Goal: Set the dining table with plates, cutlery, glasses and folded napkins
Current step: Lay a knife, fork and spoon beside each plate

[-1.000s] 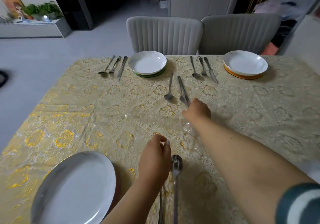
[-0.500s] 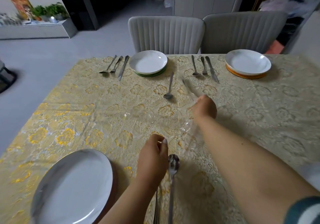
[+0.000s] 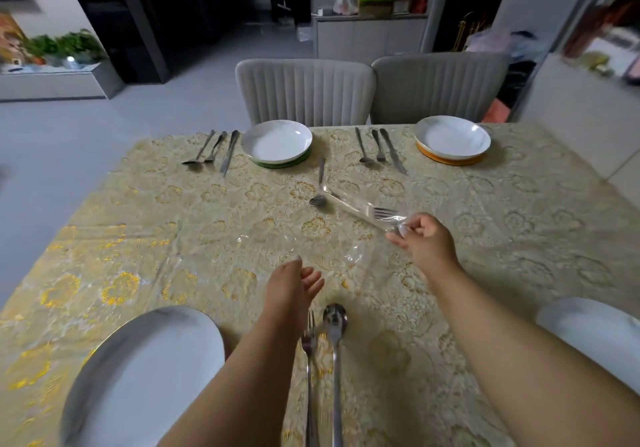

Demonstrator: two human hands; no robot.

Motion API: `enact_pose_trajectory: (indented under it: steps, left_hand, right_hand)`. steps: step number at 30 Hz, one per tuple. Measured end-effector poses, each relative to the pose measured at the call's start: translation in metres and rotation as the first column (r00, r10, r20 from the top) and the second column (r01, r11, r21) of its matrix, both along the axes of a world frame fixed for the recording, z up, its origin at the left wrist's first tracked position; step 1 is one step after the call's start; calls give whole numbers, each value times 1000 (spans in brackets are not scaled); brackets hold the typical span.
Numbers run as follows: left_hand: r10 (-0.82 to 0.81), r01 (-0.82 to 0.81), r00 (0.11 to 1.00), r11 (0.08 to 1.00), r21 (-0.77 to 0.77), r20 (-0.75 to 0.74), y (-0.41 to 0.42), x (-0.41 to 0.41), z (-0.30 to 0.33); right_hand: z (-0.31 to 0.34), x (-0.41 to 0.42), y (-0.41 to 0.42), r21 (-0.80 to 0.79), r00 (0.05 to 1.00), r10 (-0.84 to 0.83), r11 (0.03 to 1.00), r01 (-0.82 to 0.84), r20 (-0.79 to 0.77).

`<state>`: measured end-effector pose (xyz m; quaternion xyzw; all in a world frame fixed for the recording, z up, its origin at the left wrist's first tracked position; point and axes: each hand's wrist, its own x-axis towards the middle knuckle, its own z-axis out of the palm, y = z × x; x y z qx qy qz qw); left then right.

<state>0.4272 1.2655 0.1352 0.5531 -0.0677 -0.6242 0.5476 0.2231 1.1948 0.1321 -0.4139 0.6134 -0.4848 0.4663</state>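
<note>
A: Where is the fork [image 3: 375,211]?
B: Pinched in the right hand [image 3: 424,237], tines beyond the fingers. The left hand [image 3: 294,285] is held slack, empty.
A: Handling?
B: Stiff, light, probably slippery; better gripped mid-handle.

A cloth-covered table [image 3: 138,225] carries four plates (two near, two far) [image 3: 277,141] and scattered cutlery [image 3: 379,148].

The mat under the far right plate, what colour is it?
Orange: the mat shows as a rim beneath the plate, in the head view.
</note>
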Motion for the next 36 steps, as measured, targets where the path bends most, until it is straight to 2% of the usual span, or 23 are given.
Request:
enact_pose_trajectory:
  steps: [3, 6, 8, 11, 14, 18, 25, 30, 34, 36]
  left_hand:
    - [58, -59, 991, 998, -4, -122, -5, 4, 1]
    - [181, -188, 954, 982, -6, -237, -11, 17, -3]
    - [236, -250, 908, 968, 3, -345, -12, 27, -6]
    - [237, -269, 856, 963, -5, -460, -3, 31, -3]
    - [221, -247, 845, 969, 11, -486, 10, 28, 0]
    - [249, -257, 789, 964, 68, -562, 21, 27, -4]
    - [203, -184, 762, 978, 95, -615, 27, 22, -9]
    - [172, -109, 811, 984, 143, -560, 29, 16, -11]
    - [179, -108, 839, 980, 165, -513, 24, 11, -14]
    - [169, -97, 834, 982, 161, -526, 23, 11, -14]
  right_hand:
    - [12, -10, 14, -8, 979, 95, 995, -95, 178]
    - [37, -18, 24, -17, 946, 204, 978, -206, 250]
    - [56, -18, 28, -38, 925, 293, 955, -293, 240]
    - [84, -6, 33, -92, 909, 395, 918, -385, 135]
    - [105, 14, 34, -171, 908, 417, 893, -416, -29]
    - [123, 41, 35, -277, 911, 364, 871, -406, -191]
    - [147, 64, 41, -471, 928, 307, 800, -372, -212]
    - [150, 68, 41, -466, 954, 286, 835, -292, -86]
    - [136, 70, 36, -328, 907, 388, 846, -420, -161]
    - [132, 71, 35, -311, 907, 370, 854, -418, -202]
